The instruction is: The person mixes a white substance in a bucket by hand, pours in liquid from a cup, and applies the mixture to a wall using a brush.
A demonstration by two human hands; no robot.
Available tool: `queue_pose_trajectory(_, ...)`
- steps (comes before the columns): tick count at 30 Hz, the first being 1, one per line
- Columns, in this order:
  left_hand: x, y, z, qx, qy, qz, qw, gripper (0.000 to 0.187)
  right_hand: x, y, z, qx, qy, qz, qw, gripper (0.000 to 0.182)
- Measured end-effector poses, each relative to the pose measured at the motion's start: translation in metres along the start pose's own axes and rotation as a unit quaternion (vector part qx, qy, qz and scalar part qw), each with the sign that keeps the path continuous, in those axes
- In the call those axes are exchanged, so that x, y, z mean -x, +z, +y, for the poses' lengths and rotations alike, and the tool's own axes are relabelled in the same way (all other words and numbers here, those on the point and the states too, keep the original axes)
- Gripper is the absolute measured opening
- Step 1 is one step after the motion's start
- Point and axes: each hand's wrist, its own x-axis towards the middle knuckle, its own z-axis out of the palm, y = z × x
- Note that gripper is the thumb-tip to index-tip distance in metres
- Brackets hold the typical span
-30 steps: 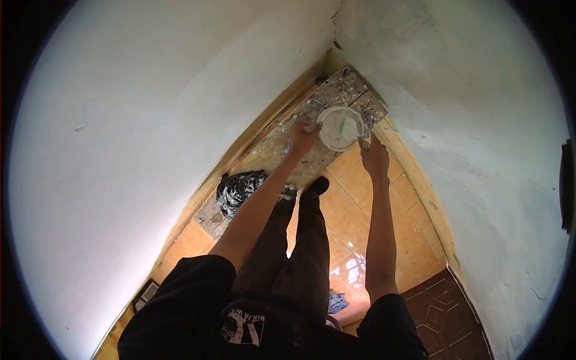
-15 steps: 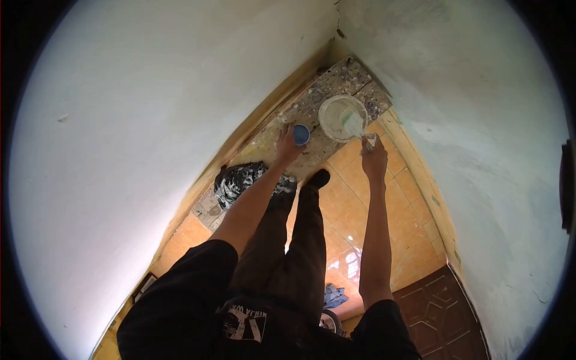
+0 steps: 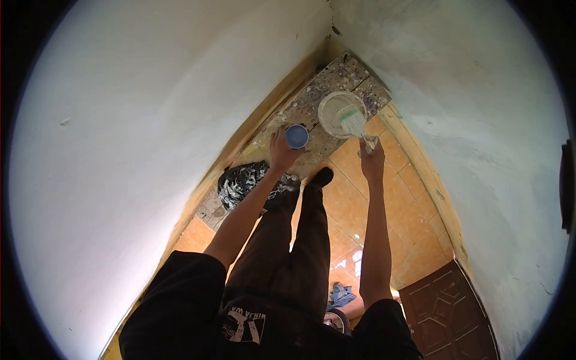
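My left hand (image 3: 283, 150) is wrapped round a small blue cup (image 3: 297, 137), held upright above the plank; what is inside it I cannot make out. In my right hand (image 3: 372, 161) is the handle of a wide paintbrush (image 3: 353, 122), its head with a green band reaching over a whitish round bucket (image 3: 324, 123). Whether the bristles touch the bucket's contents cannot be told. The bucket stands on a paint-spattered plank (image 3: 309, 102), a little to the right of the cup.
A black plastic bag (image 3: 240, 186) smeared with white lies on the plank at left. Pale walls (image 3: 150, 108) meet in the corner ahead. Below are orange floor tiles (image 3: 348, 198), a blue cloth (image 3: 342, 295) and a brown panelled door (image 3: 447, 312).
My left hand has brought the cup slightly left and nearer to me. The paintbrush head has shifted a little within the bucket's outline. My view has moved slightly.
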Motion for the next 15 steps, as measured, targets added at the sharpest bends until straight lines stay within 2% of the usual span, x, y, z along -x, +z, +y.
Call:
queue_pose_trajectory(6,0.006,-0.031,0.041,-0.028,0.081,0.001,0.996,0.074,0.011,-0.001,0.002,-0.03,0.0,0.012,0.999,0.028)
queue_pose_trajectory(9,-0.003,-0.031,0.053,0.065,0.105,-0.009,0.992,0.074,0.012,-0.001,0.0,-0.048,0.008,0.009,0.999,0.029)
queue_pose_trajectory(12,-0.009,-0.032,0.072,0.003,0.137,0.004,0.991,0.075,0.008,0.001,0.002,-0.047,-0.002,0.007,0.999,0.028)
queue_pose_trajectory(15,-0.021,-0.032,0.088,0.011,0.116,-0.017,0.993,0.075,0.004,0.002,0.001,-0.044,-0.002,0.009,0.999,0.026)
